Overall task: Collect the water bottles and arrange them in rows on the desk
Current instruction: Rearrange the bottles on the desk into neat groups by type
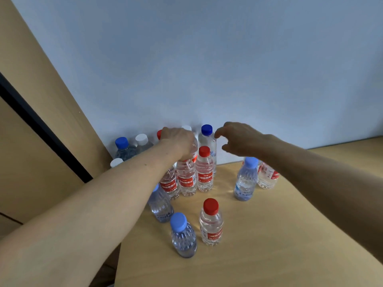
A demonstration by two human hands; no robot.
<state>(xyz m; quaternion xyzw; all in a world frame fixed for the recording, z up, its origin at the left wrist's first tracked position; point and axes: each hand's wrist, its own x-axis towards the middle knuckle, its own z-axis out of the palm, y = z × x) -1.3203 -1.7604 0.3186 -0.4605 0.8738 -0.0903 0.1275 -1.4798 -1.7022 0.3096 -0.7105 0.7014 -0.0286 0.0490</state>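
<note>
We see the left hand clasping the top of a red-labelled bottle, upright directly beneath it; the right hand hovers loosely curled (holding nothing) just beside the blue-capped bottle on the desk.

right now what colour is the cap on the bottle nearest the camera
Light blue cap, head view.

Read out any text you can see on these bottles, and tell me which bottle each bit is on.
No text here is legible.
On the red-cap bottles: red labels with white Chinese characters, too blurred to read.
On the light-blue-cap bottles: dark print low on the body, too small to read.
On the tall dark-blue-cap bottle: blue print, partly hidden, unreadable.
</note>
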